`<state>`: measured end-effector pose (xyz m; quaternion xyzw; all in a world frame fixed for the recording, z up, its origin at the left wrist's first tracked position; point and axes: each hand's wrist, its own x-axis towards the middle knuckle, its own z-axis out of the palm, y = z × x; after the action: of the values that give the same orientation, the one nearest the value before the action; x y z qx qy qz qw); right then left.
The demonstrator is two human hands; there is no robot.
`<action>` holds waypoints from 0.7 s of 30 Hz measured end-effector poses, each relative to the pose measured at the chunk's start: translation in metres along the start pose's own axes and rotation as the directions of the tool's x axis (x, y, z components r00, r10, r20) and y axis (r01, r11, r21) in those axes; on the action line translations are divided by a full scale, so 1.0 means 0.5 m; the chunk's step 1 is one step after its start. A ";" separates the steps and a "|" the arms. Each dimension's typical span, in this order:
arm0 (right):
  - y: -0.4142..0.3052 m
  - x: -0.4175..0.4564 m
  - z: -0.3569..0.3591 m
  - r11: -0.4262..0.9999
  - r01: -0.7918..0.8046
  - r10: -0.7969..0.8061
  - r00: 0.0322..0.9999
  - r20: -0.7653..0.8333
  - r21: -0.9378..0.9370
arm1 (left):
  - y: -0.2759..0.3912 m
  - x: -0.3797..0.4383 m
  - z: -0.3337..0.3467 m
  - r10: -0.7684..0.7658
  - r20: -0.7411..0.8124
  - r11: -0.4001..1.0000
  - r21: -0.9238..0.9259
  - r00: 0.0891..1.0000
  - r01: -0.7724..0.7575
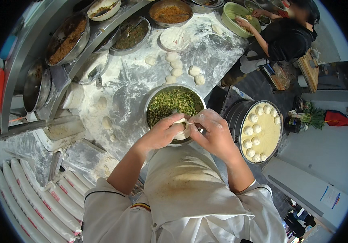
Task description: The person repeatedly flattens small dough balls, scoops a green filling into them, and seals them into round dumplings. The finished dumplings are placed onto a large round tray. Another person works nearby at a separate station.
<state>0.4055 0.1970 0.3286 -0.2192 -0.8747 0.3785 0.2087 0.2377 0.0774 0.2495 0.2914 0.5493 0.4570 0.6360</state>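
Over the near rim of a metal bowl (pixel 205 100) my two hands hold one dough wrapper (pixel 180 133) with green filling showing inside it. My left hand (pixel 168 129) cups the wrapper from the left. The fingers of my right hand (pixel 212 130) pinch its right edge. Chopped green filling (pixel 174 103) lies in the bowl below. Just beyond the bowl, dough pieces (pixel 176 72) form a short row on the floured metal table (pixel 122 82). To my right stands a round steamer (pixel 263 142) with several shaped buns (pixel 248 130) on its pale liner.
Filling bowls (pixel 171 14) and a metal shelf (pixel 101 36) line the back and left. A co-worker (pixel 289 39) handles food in a green basin (pixel 237 21) at the back right. Stacked white sacks (pixel 34 200) lie at the lower left.
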 end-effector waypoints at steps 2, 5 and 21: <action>-0.008 0.006 0.004 1.000 0.020 -0.020 0.999 -0.028 -0.010 | -0.006 0.003 -0.002 -0.021 0.002 1.000 -0.009 1.000 0.021; 0.005 -0.004 0.000 0.999 0.009 -0.006 0.996 0.085 -0.033 | 0.015 0.018 -0.016 -0.061 0.122 0.997 0.048 0.991 0.055; -0.029 -0.018 -0.006 0.999 -0.016 0.017 1.000 -0.022 0.042 | -0.038 0.023 -0.001 0.027 0.060 0.876 -0.483 0.998 0.006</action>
<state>0.4112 0.1848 0.3393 -0.2261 -0.8625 0.3959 0.2198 0.2421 0.0799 0.2278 0.1416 0.3955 0.5732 0.7035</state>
